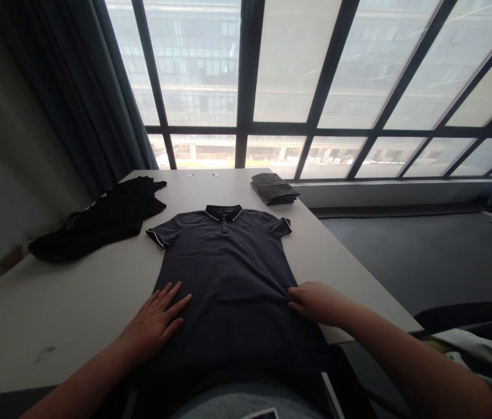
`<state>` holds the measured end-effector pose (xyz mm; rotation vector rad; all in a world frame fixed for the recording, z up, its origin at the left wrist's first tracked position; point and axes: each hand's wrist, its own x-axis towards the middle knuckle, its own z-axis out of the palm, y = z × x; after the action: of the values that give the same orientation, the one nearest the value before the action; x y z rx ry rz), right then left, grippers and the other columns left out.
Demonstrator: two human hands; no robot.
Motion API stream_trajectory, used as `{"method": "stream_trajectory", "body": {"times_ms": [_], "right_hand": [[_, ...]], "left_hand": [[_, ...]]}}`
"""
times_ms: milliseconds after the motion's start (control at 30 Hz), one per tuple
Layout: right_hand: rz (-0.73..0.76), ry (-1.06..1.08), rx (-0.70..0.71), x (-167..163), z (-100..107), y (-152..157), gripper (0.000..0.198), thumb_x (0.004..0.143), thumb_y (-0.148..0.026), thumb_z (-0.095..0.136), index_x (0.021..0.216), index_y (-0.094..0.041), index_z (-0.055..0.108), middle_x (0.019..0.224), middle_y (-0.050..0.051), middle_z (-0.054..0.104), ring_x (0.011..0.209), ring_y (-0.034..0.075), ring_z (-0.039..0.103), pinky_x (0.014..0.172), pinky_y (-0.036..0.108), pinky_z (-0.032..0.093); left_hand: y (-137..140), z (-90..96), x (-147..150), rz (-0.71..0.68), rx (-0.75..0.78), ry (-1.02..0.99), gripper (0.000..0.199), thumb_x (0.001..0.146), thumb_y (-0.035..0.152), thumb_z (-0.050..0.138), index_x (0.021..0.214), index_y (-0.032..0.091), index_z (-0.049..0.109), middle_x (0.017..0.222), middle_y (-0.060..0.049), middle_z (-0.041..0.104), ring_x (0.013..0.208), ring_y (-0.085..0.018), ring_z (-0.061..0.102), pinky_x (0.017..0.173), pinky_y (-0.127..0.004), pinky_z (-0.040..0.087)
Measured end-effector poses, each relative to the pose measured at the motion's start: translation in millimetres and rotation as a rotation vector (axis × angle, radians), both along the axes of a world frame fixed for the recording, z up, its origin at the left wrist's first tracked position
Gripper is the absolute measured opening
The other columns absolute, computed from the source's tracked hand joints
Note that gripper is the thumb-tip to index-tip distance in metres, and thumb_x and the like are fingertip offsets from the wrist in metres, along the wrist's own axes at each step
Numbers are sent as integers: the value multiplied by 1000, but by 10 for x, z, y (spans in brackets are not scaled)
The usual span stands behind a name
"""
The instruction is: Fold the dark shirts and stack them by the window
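Observation:
A dark polo shirt [228, 267] lies spread face up on the white table, its collar toward the window and its hem at the near edge. White trim edges the collar and sleeves. My left hand [152, 323] rests on the shirt's left side with fingers spread flat. On the opposite side, my right hand [316, 299] is closed on the side edge of the shirt, and creases run inward from that grip.
Black clothing [106, 218] lies loosely heaped at the table's left. A folded striped garment [274, 188] sits near the far right corner. The white table [80, 308] ends at a drop on the right, beside grey floor. Windows [289, 70] stand beyond.

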<state>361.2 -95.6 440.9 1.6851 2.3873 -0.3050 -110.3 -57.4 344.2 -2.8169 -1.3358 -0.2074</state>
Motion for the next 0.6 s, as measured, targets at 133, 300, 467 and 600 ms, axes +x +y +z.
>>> {"method": "stream_trajectory", "body": {"times_ms": [133, 300, 467, 600], "right_hand": [[-20, 132, 136, -96, 113, 181, 21, 104, -34, 56, 102, -24, 75, 104, 10, 75, 93, 24, 72, 79, 33, 52], [10, 239, 182, -292, -78, 810, 52, 104, -46, 56, 147, -18, 64, 156, 16, 54, 141, 32, 54, 118, 41, 45], [-96, 202, 140, -581, -293, 1905, 71, 105, -48, 53, 164, -9, 44, 171, 18, 33, 161, 31, 26, 132, 38, 23], [-264, 169, 156, -631, -356, 2700, 72, 109, -48, 43, 165, -3, 37, 171, 24, 29, 162, 32, 22, 133, 43, 18]], "left_hand": [[-139, -19, -14, 43, -40, 38, 56, 107, 54, 47, 162, 42, 44, 173, -5, 35, 156, -34, 40, 121, -53, 41], [58, 399, 242, 148, -125, 50, 52, 105, 54, 48, 153, 35, 59, 151, -9, 62, 130, -32, 64, 105, -46, 51], [1086, 731, 961, 236, -69, 58, 45, 106, 45, 48, 138, 20, 68, 145, -14, 64, 130, -30, 62, 110, -41, 48], [2134, 690, 1437, 335, -79, 45, 50, 105, 41, 46, 145, 16, 62, 160, -17, 51, 149, -33, 46, 121, -47, 39]]}}
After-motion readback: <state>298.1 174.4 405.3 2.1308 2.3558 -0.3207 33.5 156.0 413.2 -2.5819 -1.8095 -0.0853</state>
